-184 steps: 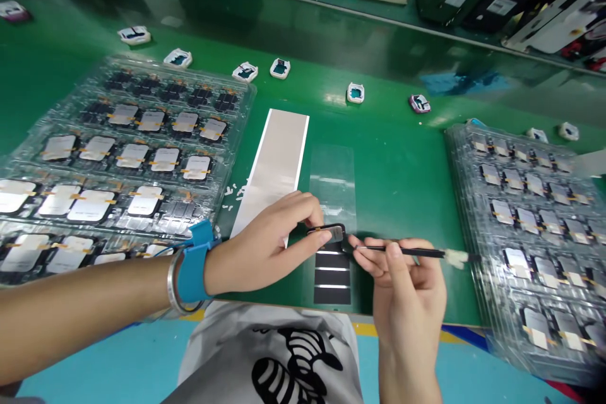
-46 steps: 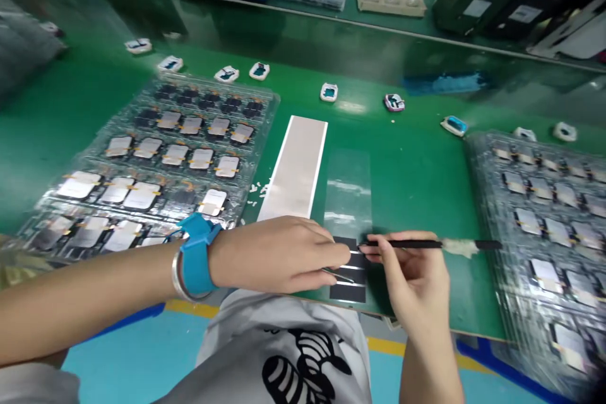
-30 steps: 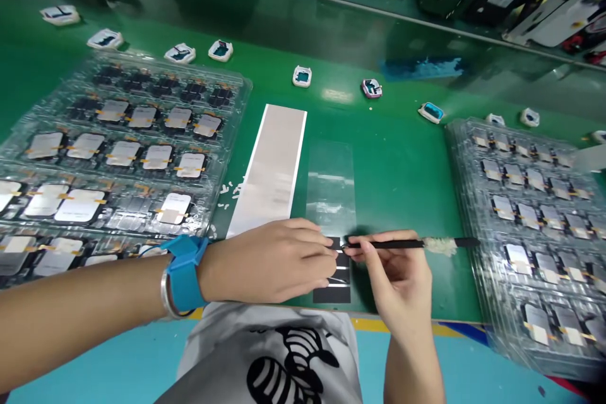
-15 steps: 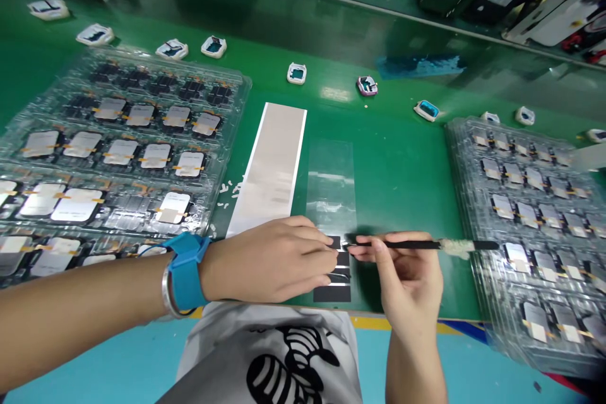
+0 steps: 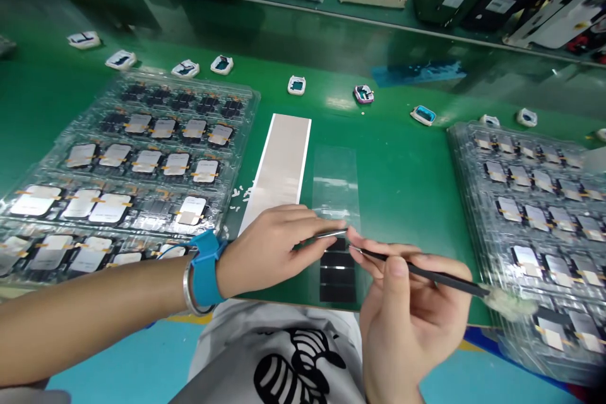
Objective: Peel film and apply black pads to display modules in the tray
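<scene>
My left hand (image 5: 274,246), with a blue wrist strap, pinches a small flat silver part (image 5: 331,234) by its edge above the table. My right hand (image 5: 411,303) is closed on black tweezers (image 5: 426,276) wrapped with a pale wad near the back end. The tweezer tip meets the edge of the silver part. Below them lies a clear film strip (image 5: 335,186) with three black rectangular pads (image 5: 338,276) at its near end.
A long pale backing strip (image 5: 280,167) lies left of the film. Clear blister trays of silver parts lie at left (image 5: 142,158) and right (image 5: 534,214). Small white housings (image 5: 297,84) dot the green belt. Bins and boxes stand at the far edge.
My left hand has lifted the silver part off the black pads. My right hand has drawn nearer and turned, so the tweezers now slant toward the lower right.
</scene>
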A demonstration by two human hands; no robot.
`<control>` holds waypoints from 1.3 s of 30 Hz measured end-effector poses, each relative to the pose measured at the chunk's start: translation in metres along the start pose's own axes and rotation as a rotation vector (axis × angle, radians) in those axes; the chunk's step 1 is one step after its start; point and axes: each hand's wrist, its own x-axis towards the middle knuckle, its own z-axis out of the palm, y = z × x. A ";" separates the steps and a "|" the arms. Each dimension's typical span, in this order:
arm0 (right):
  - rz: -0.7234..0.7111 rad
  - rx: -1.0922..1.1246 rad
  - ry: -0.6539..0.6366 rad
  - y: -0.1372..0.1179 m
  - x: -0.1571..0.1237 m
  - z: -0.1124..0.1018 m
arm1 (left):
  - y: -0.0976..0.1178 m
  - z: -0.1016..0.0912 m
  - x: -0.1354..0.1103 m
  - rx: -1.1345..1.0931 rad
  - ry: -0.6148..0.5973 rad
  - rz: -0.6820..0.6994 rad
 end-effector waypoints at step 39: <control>-0.429 -0.069 -0.066 0.033 -0.003 0.020 | 0.003 -0.001 -0.004 -0.038 -0.177 -0.150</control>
